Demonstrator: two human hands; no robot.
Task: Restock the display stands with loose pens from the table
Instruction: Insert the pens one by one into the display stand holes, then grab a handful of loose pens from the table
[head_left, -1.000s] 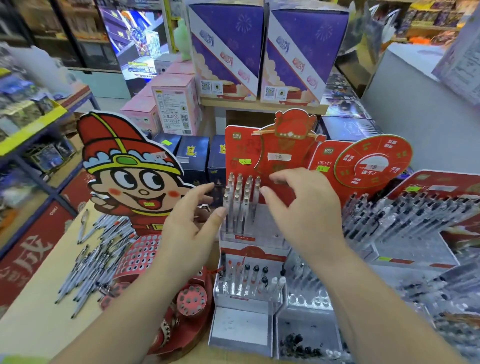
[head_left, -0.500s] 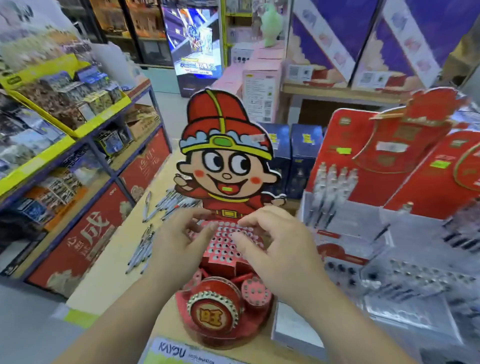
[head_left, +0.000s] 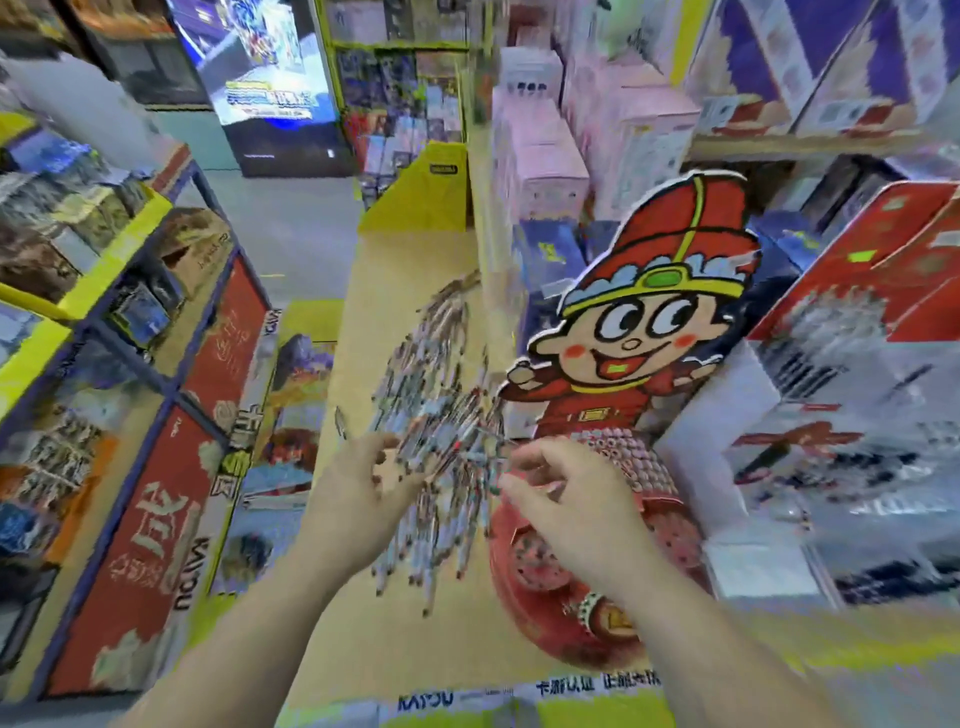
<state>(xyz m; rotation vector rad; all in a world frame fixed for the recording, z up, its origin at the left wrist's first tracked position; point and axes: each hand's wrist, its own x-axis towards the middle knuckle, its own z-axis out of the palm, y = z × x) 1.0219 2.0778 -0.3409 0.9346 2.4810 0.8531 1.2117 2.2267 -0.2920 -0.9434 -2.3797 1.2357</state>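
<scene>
A heap of loose pens (head_left: 441, 415) lies on the wooden table (head_left: 395, 639), left of the red cartoon-figure display stand (head_left: 649, 322). That stand's perforated red base (head_left: 636, 462) sits under the figure. My left hand (head_left: 363, 488) reaches into the near side of the heap, its fingers spread and touching pens. My right hand (head_left: 566, 504) hovers at the heap's right edge in front of the base, with fingers curled and thumb close to forefinger. Blur hides whether a pen is pinched there.
More red pen stands (head_left: 857, 291) with white tiers stand to the right of the figure. Blue boxes (head_left: 550, 254) and pink boxes (head_left: 540, 171) are stacked behind. A shelf rack (head_left: 156, 364) runs along the aisle on the left. The table's front edge (head_left: 467, 696) is close to me.
The view has swung left from the red stands to the pen heap. Both hands moved from the stand's perforated base over to the loose pens.
</scene>
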